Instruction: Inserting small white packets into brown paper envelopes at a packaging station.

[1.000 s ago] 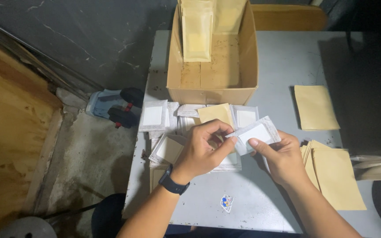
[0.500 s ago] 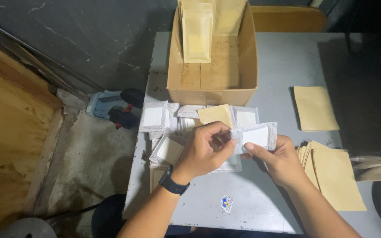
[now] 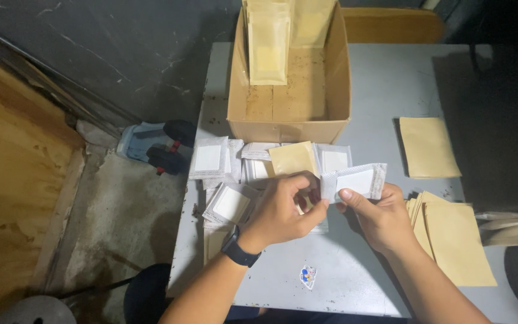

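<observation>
Both hands hold one small white sachet (image 3: 355, 181) above the grey table (image 3: 385, 90). My right hand (image 3: 380, 217) pinches its lower edge with the thumb on top. My left hand (image 3: 283, 210), with a black watch on the wrist, grips the sachet's left end between thumb and fingers. Under and behind the hands lies a loose heap of white sachets (image 3: 226, 174) with one tan pouch (image 3: 293, 159) on it.
An open cardboard box (image 3: 289, 78) with tan pouches standing at its back sits at the far side. A single tan pouch (image 3: 428, 147) and a stack of tan pouches (image 3: 454, 240) lie to the right. A small sticker (image 3: 307, 276) lies near the front edge.
The sachet has turned from tilted to nearly level and shifted slightly up. Both hands kept their hold and moved a little closer together.
</observation>
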